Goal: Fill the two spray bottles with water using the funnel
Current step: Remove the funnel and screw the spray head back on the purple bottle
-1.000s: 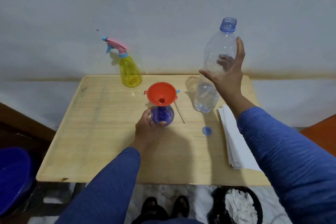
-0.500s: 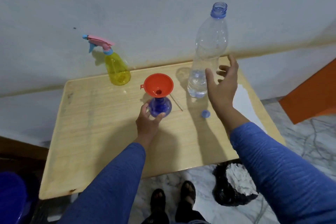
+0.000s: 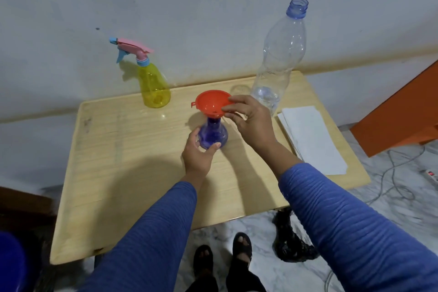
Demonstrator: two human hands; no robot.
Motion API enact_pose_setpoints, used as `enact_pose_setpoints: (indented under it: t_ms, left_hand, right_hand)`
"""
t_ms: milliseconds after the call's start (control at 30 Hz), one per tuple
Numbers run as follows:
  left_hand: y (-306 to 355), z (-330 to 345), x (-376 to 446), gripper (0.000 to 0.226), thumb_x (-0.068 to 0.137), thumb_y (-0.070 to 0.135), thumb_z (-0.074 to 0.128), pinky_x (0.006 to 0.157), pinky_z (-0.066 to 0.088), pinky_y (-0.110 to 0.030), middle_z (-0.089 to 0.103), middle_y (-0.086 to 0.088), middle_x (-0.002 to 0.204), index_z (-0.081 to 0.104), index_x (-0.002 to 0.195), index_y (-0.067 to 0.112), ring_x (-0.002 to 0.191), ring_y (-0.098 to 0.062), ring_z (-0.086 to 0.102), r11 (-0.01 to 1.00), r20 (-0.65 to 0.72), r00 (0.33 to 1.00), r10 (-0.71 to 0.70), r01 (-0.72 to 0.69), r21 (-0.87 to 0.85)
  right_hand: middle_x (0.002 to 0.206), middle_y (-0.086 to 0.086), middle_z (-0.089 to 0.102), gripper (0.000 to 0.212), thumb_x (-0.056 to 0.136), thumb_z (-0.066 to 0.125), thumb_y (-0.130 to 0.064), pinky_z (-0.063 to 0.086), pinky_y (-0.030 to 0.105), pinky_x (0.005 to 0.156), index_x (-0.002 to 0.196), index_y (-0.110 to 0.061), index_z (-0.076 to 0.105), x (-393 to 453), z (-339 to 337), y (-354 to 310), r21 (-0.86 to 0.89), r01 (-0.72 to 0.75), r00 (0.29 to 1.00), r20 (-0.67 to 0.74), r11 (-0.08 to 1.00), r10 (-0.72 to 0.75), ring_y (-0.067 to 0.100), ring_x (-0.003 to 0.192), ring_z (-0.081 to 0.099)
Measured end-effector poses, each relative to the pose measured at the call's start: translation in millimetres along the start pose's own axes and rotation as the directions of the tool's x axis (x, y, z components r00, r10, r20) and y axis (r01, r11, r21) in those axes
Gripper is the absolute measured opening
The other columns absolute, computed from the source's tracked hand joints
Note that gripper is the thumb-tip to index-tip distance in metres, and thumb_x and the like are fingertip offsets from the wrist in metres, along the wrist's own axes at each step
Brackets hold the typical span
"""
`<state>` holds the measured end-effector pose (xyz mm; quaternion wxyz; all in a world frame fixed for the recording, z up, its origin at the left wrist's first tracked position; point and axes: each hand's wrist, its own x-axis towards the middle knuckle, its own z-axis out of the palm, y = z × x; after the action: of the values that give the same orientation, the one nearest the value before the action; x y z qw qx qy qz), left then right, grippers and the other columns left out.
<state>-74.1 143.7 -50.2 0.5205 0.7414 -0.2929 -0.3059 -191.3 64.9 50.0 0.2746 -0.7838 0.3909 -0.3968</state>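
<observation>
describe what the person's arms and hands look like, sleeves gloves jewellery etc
Both arms wear long blue sleeves with fine ribbing running across, ending at the wrists. The left hand and right hand are bare: no gloves, and no rings or watch show.

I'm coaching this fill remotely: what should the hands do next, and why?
Probably lift the orange funnel straight out of the purple bottle. The right hand already pinches its rim, the left hand steadies the bottle's base, and the clear water bottle stands set down, nearly empty.
</observation>
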Motion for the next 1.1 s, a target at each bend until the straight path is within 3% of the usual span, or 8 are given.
enact_pose_setpoints:
  t_ms: [200, 433, 533, 600, 700, 867, 967, 1100]
  left_hand:
    - [-1.5, -0.7, 2.0, 0.076, 0.069, 0.022, 0.083, 0.099, 0.048, -0.034, 0.056, 0.003, 0.131, 0.046, 0.135, 0.023, 0.113, -0.014, 0.057, 1.0, 0.021, 1.0, 0.005, -0.005, -0.009]
    - [-3.7, -1.0, 1.7, 0.076, 0.069, 0.022, 0.083, 0.099, 0.047, -0.03, 0.056, 0.002, 0.131, 0.046, 0.135, 0.024, 0.114, -0.013, 0.056, 0.999, 0.012, 0.999, 0.033, -0.033, -0.016]
    - [-5.0, -0.6, 1.1, 0.075, 0.069, 0.024, 0.083, 0.099, 0.047, -0.029, 0.056, 0.004, 0.13, 0.046, 0.135, 0.026, 0.115, -0.012, 0.056, 0.999, 0.012, 0.999, 0.042, -0.042, -0.007]
    - [-5.3, -0.5, -0.4, 0.074, 0.069, 0.021, 0.082, 0.098, 0.047, -0.027, 0.056, 0.006, 0.13, 0.047, 0.134, 0.027, 0.114, -0.011, 0.056, 0.999, 0.004, 0.999, 0.037, -0.037, -0.028]
    - [-1.5, -1.1, -2.8, 0.07, 0.07, 0.017, 0.08, 0.092, 0.046, -0.019, 0.056, 0.011, 0.127, 0.049, 0.131, 0.03, 0.111, -0.007, 0.055, 0.999, 0.003, 1.0, 0.024, -0.024, -0.032]
    - [8.7, -1.8, -2.8, 0.064, 0.07, 0.015, 0.077, 0.072, 0.039, 0.0, 0.058, 0.024, 0.107, 0.049, 0.117, 0.046, 0.094, 0.003, 0.058, 0.998, 0.014, 0.998, -0.056, 0.057, -0.022]
    - [4.9, 0.5, -2.5, 0.064, 0.064, 0.021, 0.08, 0.073, 0.04, 0.0, 0.062, 0.021, 0.108, 0.05, 0.111, 0.053, 0.095, 0.004, 0.059, 0.996, -0.027, 0.997, -0.076, 0.075, -0.049]
    - [-0.6, 2.5, -1.9, 0.067, 0.06, 0.033, 0.082, 0.075, 0.043, -0.002, 0.061, 0.023, 0.103, 0.048, 0.115, 0.051, 0.091, 0.013, 0.057, 0.993, -0.029, 0.993, -0.112, 0.11, -0.048]
  right_hand:
    - [0.1, 0.011, 0.068, 0.014, 0.077, 0.071, -0.008, 0.043, 0.007, 0.083, 0.09, -0.009, 0.076, 14.7, -7.6, -3.2, -0.059, 0.104, 0.994, 0.037, 0.993, -0.102, 0.018, 0.092, 0.063]
    - [0.093, 0.011, 0.07, 0.013, 0.079, 0.071, -0.008, 0.052, 0.031, 0.08, 0.092, -0.008, 0.075, 28.2, -13.8, -2.6, -0.135, 0.197, 0.972, 0.154, 0.971, -0.176, 0.026, 0.087, 0.066]
    - [0.091, 0.011, 0.071, 0.012, 0.08, 0.07, -0.008, 0.049, 0.02, 0.079, 0.09, -0.008, 0.075, 45.6, -16.3, -6.0, -0.107, 0.195, 0.975, 0.127, 0.975, -0.181, 0.02, 0.083, 0.066]
    - [0.089, 0.007, 0.071, 0.012, 0.08, 0.069, -0.008, 0.042, 0.005, 0.076, 0.09, -0.007, 0.075, 61.1, -16.5, -10.0, -0.045, 0.149, 0.984, 0.101, 0.988, -0.144, 0.001, 0.081, 0.062]
    - [0.09, -0.003, 0.068, 0.012, 0.083, 0.067, -0.009, 0.041, 0.004, 0.074, 0.093, -0.01, 0.074, 86.5, -10.9, -14.4, 0.056, -0.005, 0.989, 0.15, 0.998, -0.004, -0.008, 0.08, 0.059]
    - [0.092, -0.004, 0.068, 0.013, 0.085, 0.066, -0.011, 0.044, 0.015, 0.084, 0.096, -0.011, 0.073, 115.4, 25.0, 1.3, 0.1, -0.157, 0.889, 0.448, 0.983, 0.097, 0.004, 0.087, 0.06]
    - [0.095, -0.002, 0.069, 0.012, 0.085, 0.067, -0.013, 0.044, 0.023, 0.088, 0.094, -0.012, 0.074, 119.9, 54.2, 21.5, 0.016, -0.138, 0.791, 0.603, 0.99, 0.101, 0.011, 0.093, 0.06]
    - [0.103, 0.008, 0.069, 0.012, 0.083, 0.068, -0.013, 0.044, 0.027, 0.087, 0.094, -0.011, 0.074, 125.0, 75.2, 43.5, -0.018, -0.141, 0.773, 0.622, 0.99, 0.122, 0.018, 0.095, 0.06]
